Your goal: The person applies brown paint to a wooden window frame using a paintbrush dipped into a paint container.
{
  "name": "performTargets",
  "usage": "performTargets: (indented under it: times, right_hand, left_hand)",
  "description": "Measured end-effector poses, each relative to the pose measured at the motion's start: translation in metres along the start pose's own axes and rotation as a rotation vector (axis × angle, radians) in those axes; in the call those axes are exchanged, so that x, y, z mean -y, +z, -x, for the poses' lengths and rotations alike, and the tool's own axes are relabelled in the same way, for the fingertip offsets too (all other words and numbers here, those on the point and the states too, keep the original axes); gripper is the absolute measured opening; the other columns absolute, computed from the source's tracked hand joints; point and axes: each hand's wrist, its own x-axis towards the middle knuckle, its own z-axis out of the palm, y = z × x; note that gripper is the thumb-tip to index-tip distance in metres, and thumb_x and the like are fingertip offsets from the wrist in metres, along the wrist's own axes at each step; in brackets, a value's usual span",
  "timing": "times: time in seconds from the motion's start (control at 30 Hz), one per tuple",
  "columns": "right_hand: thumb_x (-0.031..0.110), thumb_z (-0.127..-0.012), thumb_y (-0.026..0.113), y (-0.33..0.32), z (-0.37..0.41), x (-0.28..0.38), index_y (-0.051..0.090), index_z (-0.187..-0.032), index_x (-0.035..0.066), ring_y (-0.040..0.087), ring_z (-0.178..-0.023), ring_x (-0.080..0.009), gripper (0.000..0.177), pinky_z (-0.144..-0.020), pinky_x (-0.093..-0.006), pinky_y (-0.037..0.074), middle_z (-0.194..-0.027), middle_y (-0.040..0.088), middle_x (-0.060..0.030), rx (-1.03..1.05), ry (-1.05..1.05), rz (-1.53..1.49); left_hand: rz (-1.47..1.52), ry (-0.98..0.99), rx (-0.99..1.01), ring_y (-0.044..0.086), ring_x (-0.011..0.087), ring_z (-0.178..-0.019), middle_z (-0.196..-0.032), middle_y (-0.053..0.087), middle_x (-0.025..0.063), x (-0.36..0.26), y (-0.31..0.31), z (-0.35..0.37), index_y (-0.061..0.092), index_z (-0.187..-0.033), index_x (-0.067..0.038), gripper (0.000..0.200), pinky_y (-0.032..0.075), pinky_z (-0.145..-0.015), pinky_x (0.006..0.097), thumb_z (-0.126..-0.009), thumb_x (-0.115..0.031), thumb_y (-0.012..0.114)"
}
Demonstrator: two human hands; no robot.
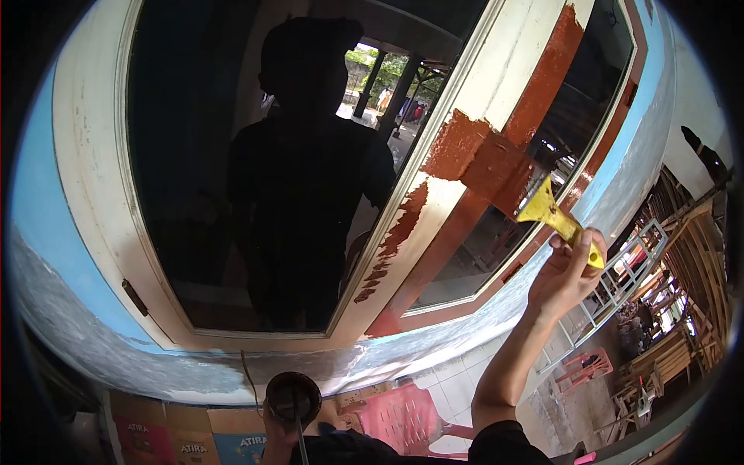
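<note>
Right hand (564,271): fingers grip yellow brush (542,208) at part-red frame (446,151). Left hand (277,435): fingers hold dark pot (282,390); pink chair (399,418) between arms.

The name "ATIRA" stands three times on the cardboard (190,434) below

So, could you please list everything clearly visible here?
Window frames: two, mostly cream left, mostly red-brown right
Glass panes: two, dark, inside frames
Silhouette reflection: one, black, left pane
Wall: one, blue and grey, around frames
Cardboard panels: several, multicoloured, bottom left
Floor tiles: several, whitish, below
Chairs: two, pinkish red, bottom and lower right
Metal frame: one, pale, right
Wood: several pieces, brown, far right
Paint tool: one, yellow, right of centre
Pot: one, dark, bottom
Rod: one, grey, in pot
Right hand: one, bare, holding paint tool
Left hand: one, bare, holding pot
</note>
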Motion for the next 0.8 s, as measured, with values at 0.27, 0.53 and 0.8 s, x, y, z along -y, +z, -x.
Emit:
performTargets:
  times: [0.27,0.53,0.8]
  right_hand:
    - [0.011,-0.091,0.055,-0.010,0.001,0.005,0.051,-0.099,0.000,0.061,-0.071,-0.0173,0.014,-0.058,-0.0237,0.048,-0.086,0.063,-0.0208,-0.047,0.008,-0.086]
    - [0.011,-0.089,0.057,0.003,0.013,-0.001,0.050,-0.100,0.000,0.065,-0.075,-0.0209,0.017,-0.056,-0.0243,0.052,-0.087,0.064,-0.0223,-0.030,-0.008,0.117]
    - [0.011,-0.092,0.054,-0.001,0.009,0.009,0.054,-0.100,0.002,0.059,-0.074,-0.0144,0.012,-0.061,-0.0233,0.046,-0.092,0.064,-0.0178,-0.022,-0.003,-0.015]
  left_hand:
    - [0.008,-0.060,0.184,0.049,0.0343,-0.115,-0.127,0.049,0.0142,-0.004,-0.021,-0.004,0.047,-0.127,-0.014,0.064,0.042,-0.092,0.0571,-0.083,-0.059,0.044]
    - [0.009,-0.070,0.112,0.051,0.0354,-0.111,-0.124,0.050,0.0152,-0.002,-0.036,-0.009,0.048,-0.126,-0.014,0.063,0.045,-0.087,0.0576,-0.082,-0.059,0.044]
    - [0.029,0.006,0.032,0.058,0.0374,-0.096,-0.112,0.056,0.0176,0.002,0.005,0.004,0.052,-0.119,-0.010,0.060,0.056,-0.073,0.0526,-0.079,-0.056,0.053]
